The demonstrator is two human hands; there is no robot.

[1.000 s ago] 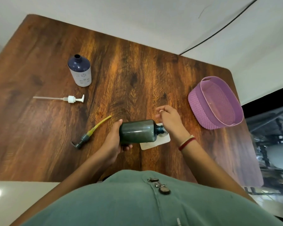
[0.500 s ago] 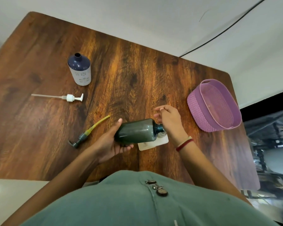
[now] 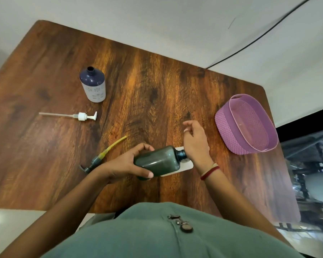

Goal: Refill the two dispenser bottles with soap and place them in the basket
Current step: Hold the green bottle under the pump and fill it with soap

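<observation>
Inspection records a dark, strongly grained wooden table (image 3: 157,90) with rounded far corners, standing on or against a pale, off-white surface (image 3: 175,25); which of the two cannot be determined. A thin black cable (image 3: 268,31) crosses that pale surface diagonally from the table's far edge towards the upper right corner. A glossy light surface (image 3: 11,224) with one bright reflection adjoins the table's near left edge, a dark, blurred area (image 3: 309,174) lies beyond the table's right edge, and a green garment (image 3: 157,239) with small metal fastenings (image 3: 181,223) fills the bottom of the view.

Green buttoned top (image 3: 157,237); red and white wrist threads (image 3: 210,172).
</observation>
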